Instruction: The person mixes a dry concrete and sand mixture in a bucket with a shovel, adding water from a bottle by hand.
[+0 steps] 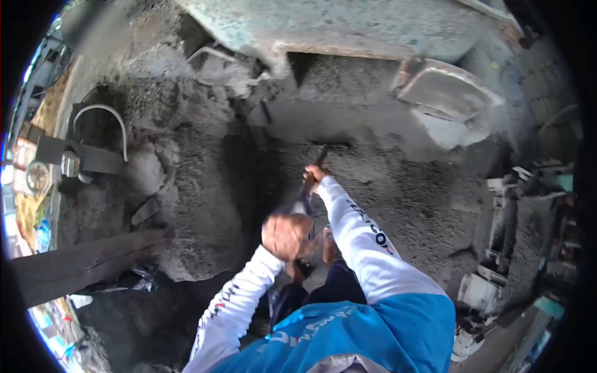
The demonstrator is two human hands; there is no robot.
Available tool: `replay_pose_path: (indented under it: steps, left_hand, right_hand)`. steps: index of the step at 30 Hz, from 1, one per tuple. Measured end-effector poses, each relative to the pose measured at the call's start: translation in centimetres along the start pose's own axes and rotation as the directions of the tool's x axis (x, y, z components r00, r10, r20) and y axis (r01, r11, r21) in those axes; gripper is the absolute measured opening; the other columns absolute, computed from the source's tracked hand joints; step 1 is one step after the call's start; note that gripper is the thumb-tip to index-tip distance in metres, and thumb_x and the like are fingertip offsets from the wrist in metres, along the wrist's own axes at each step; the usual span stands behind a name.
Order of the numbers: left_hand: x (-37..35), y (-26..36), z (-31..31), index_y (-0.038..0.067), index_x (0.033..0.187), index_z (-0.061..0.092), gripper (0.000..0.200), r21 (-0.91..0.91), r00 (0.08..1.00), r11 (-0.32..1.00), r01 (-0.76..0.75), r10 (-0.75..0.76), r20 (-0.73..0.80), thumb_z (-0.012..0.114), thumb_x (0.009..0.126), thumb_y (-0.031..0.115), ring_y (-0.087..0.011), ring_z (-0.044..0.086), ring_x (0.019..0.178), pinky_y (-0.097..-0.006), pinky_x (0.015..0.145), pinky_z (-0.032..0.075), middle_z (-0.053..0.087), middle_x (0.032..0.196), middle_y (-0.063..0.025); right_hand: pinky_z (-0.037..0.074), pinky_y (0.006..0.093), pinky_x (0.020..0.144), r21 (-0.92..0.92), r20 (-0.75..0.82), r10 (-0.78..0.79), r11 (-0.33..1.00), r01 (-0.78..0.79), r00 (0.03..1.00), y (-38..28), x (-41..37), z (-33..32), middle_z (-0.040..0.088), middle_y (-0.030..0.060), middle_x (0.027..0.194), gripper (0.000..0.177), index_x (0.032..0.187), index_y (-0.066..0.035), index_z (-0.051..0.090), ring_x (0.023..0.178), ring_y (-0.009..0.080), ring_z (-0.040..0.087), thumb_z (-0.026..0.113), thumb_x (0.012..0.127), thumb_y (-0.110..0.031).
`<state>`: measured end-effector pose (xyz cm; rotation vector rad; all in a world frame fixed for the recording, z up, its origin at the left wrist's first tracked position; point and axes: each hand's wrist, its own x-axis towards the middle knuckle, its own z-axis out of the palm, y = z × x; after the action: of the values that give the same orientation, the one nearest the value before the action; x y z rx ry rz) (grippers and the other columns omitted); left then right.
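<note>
My left hand [287, 237] is closed round the upper end of a shovel, close to my body, and is smeared by motion. Further along, my right hand [316, 174] grips the dark shaft of the shovel [323, 155]. The shaft slants away from me, and its far end meets loose grey sand-like material [398, 205]. I cannot see the blade clearly; it seems hidden in or against that material. Below my hands, my feet [329, 245] show in part.
A rough grey mound [193, 205] rises at left, with a wooden beam [87, 264] beside it. A worn pale-green metal body [373, 28] overhangs the far side. A dusty grey container-like piece [448, 93] lies at far right. Machine parts [482, 289] line the right.
</note>
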<state>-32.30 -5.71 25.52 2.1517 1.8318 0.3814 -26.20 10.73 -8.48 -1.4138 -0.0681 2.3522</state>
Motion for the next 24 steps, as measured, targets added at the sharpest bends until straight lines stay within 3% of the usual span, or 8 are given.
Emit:
replay_pose_path:
  steps: [3, 5, 7, 13, 18, 21, 22, 24]
  left_hand:
    - [-9.5, -3.0, 2.1, 0.009, 0.073, 0.063, 0.027, -0.077, 0.960, 0.984, 0.163, -0.141, 0.242, 0.075, 0.066, 0.032, -0.0344, 0.064, 0.066, -0.0436, 0.061, 0.053, 0.064, 0.069, -0.0117]
    - [-16.4, -3.5, 5.2, 0.009, 0.080, 0.064, 0.028, -0.158, 0.975, 0.977, 0.139, -0.107, 0.196, 0.075, 0.064, 0.029, -0.0345, 0.066, 0.072, -0.0433, 0.074, 0.055, 0.067, 0.078, -0.0125]
    - [-17.1, -0.7, 2.0, 0.008, 0.077, 0.062, 0.021, -0.185, 0.995, 0.980, 0.069, -0.054, 0.083, 0.074, 0.065, 0.021, -0.0323, 0.068, 0.078, -0.0426, 0.095, 0.049, 0.067, 0.080, -0.0127]
    - [-10.2, 1.8, -15.7, 0.012, 0.060, 0.050, 0.031, 0.137, 0.985, 0.982, -0.128, 0.142, -0.094, 0.076, 0.060, 0.027, -0.0213, 0.050, 0.051, -0.0356, 0.054, 0.042, 0.046, 0.056, -0.0025]
    - [-4.5, -1.8, -16.5, 0.012, 0.069, 0.056, 0.029, 0.219, 0.976, 0.952, -0.215, 0.219, 0.004, 0.077, 0.060, 0.029, -0.0214, 0.054, 0.055, -0.0356, 0.057, 0.041, 0.051, 0.060, -0.0027]
    - [-0.9, -8.0, -8.8, 0.011, 0.077, 0.062, 0.022, 0.197, 0.952, 0.980, 0.012, -0.071, 0.297, 0.072, 0.070, 0.030, -0.0264, 0.064, 0.063, -0.0407, 0.058, 0.052, 0.064, 0.068, -0.0084]
    - [-1.4, -9.7, -3.9, 0.012, 0.077, 0.063, 0.021, 0.198, 0.944, 0.980, 0.034, -0.096, 0.315, 0.071, 0.070, 0.030, -0.0265, 0.066, 0.062, -0.0410, 0.057, 0.054, 0.065, 0.067, -0.0081]
    - [-3.9, -9.0, -0.3, 0.013, 0.079, 0.066, 0.022, 0.171, 0.939, 0.975, 0.144, -0.189, 0.289, 0.071, 0.062, 0.027, -0.0255, 0.067, 0.064, -0.0397, 0.058, 0.055, 0.066, 0.068, -0.0076]
  right_hand:
    - [0.052, 0.0413, 0.051, -0.268, -0.182, 0.034, 0.960, -0.082, 0.983, 8.3, -2.5, 1.3, 0.060, 0.0067, 0.077, 0.025, 0.099, -0.007, 0.058, 0.061, 0.0216, 0.059, 0.068, 0.081, -0.020]
    - [0.054, 0.0417, 0.054, -0.603, -0.108, -0.099, 0.797, 0.014, 0.989, 11.7, -4.6, 0.8, 0.060, 0.0069, 0.077, 0.025, 0.100, -0.004, 0.058, 0.062, 0.0222, 0.059, 0.068, 0.082, -0.018]
    - [0.054, 0.0406, 0.055, -0.422, -0.137, -0.106, 0.906, 0.039, 0.985, 12.9, -8.8, 1.8, 0.059, 0.0079, 0.080, 0.026, 0.099, -0.004, 0.057, 0.066, 0.0215, 0.060, 0.069, 0.082, -0.019]
    - [0.050, 0.0384, 0.054, 0.009, 0.211, -0.068, 0.998, 0.068, 0.975, 6.6, -15.9, 12.2, 0.059, 0.0086, 0.083, 0.025, 0.096, -0.005, 0.056, 0.071, 0.0221, 0.060, 0.070, 0.081, -0.019]
    - [0.053, 0.0399, 0.065, 0.103, 0.419, 0.013, 0.993, -0.062, 0.908, 1.4, -9.7, 17.1, 0.058, 0.0085, 0.077, 0.021, 0.095, -0.008, 0.051, 0.069, 0.0227, 0.059, 0.065, 0.084, -0.018]
    - [0.052, 0.0385, 0.069, -0.316, 0.513, -0.413, 0.724, 0.613, 0.753, 6.7, 3.4, 12.4, 0.053, 0.0061, 0.078, 0.026, 0.098, -0.008, 0.049, 0.068, 0.0223, 0.054, 0.066, 0.082, -0.019]
    - [0.052, 0.0369, 0.067, 0.026, 0.266, 0.178, 0.981, -0.191, 0.947, 6.2, 7.2, 11.5, 0.054, 0.0051, 0.078, 0.028, 0.096, -0.010, 0.049, 0.065, 0.0217, 0.054, 0.068, 0.080, -0.023]
    - [0.052, 0.0385, 0.059, -0.078, 0.207, 0.236, 0.971, -0.225, 0.949, 8.5, 8.2, 9.4, 0.054, 0.0037, 0.071, 0.027, 0.090, -0.011, 0.050, 0.059, 0.0216, 0.054, 0.069, 0.080, -0.027]
